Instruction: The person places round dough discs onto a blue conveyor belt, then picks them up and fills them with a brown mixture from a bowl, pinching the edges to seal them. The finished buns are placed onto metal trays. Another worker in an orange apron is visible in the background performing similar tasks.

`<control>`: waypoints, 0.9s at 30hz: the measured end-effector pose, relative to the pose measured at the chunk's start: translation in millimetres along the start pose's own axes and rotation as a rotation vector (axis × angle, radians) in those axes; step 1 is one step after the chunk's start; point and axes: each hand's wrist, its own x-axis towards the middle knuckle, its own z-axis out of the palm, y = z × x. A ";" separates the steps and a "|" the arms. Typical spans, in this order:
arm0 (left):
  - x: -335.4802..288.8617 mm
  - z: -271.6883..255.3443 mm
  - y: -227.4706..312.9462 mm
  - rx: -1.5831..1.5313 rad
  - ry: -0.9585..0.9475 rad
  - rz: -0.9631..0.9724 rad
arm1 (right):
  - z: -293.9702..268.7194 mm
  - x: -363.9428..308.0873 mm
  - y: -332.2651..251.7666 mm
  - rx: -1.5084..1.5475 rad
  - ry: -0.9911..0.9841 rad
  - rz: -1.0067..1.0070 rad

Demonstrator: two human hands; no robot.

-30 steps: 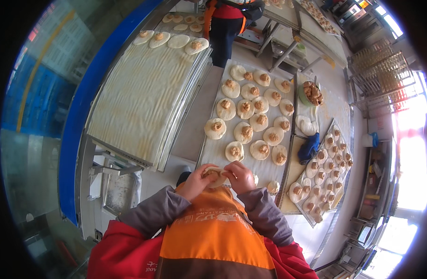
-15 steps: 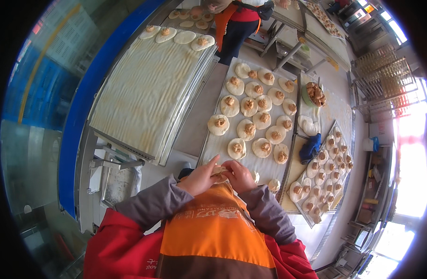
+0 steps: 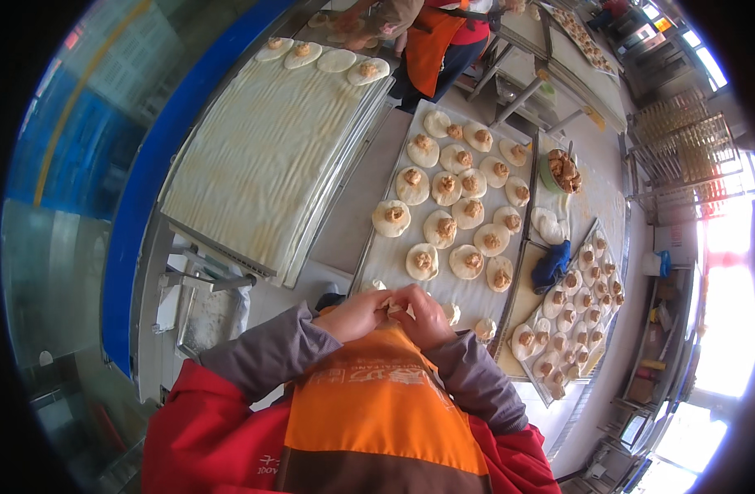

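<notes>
Both hands have drawn closer together over the dough piece: a second ago it lay spread as a flat round with filling showing, and now only a small pale bit appears between the fingers. Farther off, a co-worker's hand has come in over the small rounds at the far left.

The left hand cups the dough from its left, and the right hand bends over it from the right, thumbs and fingers meeting on it, both clamped on the one piece. It sits between them, just above the near edge of the middle tray and in front of the orange apron. So much is covered that I cannot tell its long axis or which way it points.

Flat filled rounds lie on the tray beyond the hands. Two pale closed buns rest just right of the right hand. Farther right are a blue cloth and, beyond it, a green bowl of brown filling.
</notes>
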 end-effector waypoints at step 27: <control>0.7 -3.1 19.2 -0.163 -0.130 -0.115 | -7.8 -0.5 -4.3 -0.043 -0.014 -0.075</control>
